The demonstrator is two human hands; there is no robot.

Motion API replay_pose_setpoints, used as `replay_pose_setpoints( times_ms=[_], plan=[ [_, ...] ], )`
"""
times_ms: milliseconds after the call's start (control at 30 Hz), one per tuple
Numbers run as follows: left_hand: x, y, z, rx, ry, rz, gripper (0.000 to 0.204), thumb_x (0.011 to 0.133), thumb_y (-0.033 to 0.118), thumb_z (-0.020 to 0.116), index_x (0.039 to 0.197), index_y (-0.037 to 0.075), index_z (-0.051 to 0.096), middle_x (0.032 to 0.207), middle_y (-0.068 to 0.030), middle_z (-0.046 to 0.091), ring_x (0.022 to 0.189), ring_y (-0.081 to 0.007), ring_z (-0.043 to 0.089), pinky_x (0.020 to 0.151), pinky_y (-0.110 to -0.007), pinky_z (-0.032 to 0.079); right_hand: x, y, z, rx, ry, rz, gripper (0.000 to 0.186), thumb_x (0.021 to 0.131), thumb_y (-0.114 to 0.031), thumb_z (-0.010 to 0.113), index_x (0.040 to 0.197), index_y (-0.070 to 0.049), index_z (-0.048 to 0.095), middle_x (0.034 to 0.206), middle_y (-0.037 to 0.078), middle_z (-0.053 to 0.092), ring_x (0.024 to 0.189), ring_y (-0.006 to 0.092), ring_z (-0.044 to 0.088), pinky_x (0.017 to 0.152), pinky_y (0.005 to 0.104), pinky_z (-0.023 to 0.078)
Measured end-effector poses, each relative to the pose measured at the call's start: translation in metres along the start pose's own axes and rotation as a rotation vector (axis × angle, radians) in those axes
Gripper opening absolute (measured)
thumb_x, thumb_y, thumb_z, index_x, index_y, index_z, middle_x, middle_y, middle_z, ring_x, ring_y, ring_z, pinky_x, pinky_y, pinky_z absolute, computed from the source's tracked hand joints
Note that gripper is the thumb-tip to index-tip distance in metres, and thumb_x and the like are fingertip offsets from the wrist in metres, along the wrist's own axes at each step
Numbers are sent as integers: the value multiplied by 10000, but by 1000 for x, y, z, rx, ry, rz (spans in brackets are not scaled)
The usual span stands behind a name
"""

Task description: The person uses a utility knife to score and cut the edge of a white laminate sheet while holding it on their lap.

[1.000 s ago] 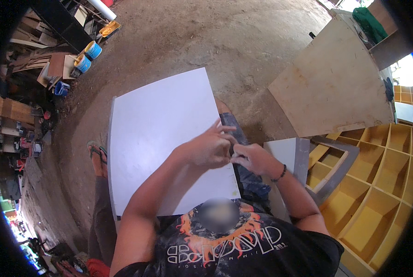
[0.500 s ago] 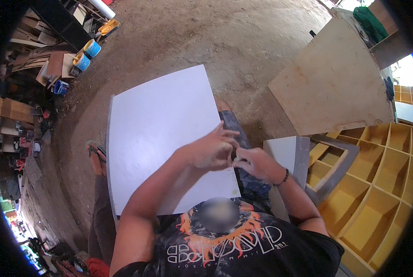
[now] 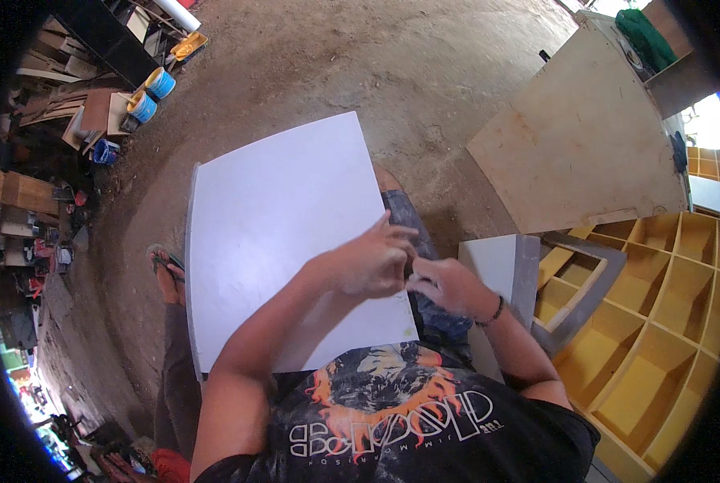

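Seemingly, your left hand [image 3: 373,262] and right hand [image 3: 450,286] work near the white panel [image 3: 283,213], grip unclear; next, steady both.

White panel [image 3: 287,217] looking smooth, carrying soft sheen. Dirt floor [image 3: 319,68] showing rough, matt, grainy. Plywood sheet [image 3: 569,145] showing bare, dull wood, bearing brownish stains. Yellow compartment frame [image 3: 646,366] looking wooden, fairly smooth. Black shirt [image 3: 448,439] showing matt, creasing cloth. Blue trouser leg [image 3: 408,217] looking like faded, denim-type cloth. Blue-and-yellow buckets [image 3: 161,84] looking plastic. Green bundle [image 3: 644,42] appearing soft, cloth-like.
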State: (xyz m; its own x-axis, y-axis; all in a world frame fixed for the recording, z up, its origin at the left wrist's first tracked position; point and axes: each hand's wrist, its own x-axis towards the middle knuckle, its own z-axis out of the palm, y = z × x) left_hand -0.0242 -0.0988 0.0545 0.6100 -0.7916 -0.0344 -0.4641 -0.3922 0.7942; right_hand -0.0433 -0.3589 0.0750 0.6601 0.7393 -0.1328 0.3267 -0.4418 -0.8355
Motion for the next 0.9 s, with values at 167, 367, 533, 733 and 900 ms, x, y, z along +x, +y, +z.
replay_pose_setpoints(
  times_ms=[167, 367, 533, 733, 900],
  plan=[
    [-2, 7, 7, -82, -41, 49, 128, 883, 189, 863, 942, 101, 789, 1369, -104, 714, 1622, -399, 394, 1339, -759, 40, -16, -10, 2, -15, -51, 73, 284, 1043, -237, 752, 1035, -28, 559, 899, 284, 672, 901, 506, 698, 713, 546, 539],
    [-8, 2, 19, -15, 0, 47, 247, 880, 194, 859, 1074, 78, 759, 1352, -110, 718, 1601, -403, 429, 1330, -771, 55, -14, -10, 5, 43, 14, 15, 307, 1018, -233, 790, 994, -7, 584, 871, 274, 664, 833, 507, 663, 689, 509, 512],
    [-5, -2, 11, -107, 36, 92, 106, 895, 199, 819, 890, 115, 753, 1311, -108, 735, 1609, -413, 413, 1336, -745, 22, -11, -16, 3, -72, 35, 69, 307, 1014, -230, 792, 989, -5, 585, 872, 269, 667, 834, 505, 663, 689, 506, 510],
    [-13, 6, 22, -73, -35, 91, 119, 907, 185, 810, 936, 82, 756, 1379, -130, 716, 1615, -412, 402, 1333, -759, 10, -23, -14, 13, 30, -26, 30, 298, 1015, -224, 788, 994, -6, 586, 877, 276, 659, 826, 510, 654, 681, 515, 502],
    [-4, -4, 9, -56, 3, 41, 104, 927, 201, 814, 947, 102, 791, 1464, -135, 679, 1637, -390, 369, 1338, -772, -11, -10, -18, 6, -73, 90, 88, 276, 1018, -216, 780, 992, -11, 598, 866, 263, 664, 809, 506, 662, 688, 516, 508]
  ],
)
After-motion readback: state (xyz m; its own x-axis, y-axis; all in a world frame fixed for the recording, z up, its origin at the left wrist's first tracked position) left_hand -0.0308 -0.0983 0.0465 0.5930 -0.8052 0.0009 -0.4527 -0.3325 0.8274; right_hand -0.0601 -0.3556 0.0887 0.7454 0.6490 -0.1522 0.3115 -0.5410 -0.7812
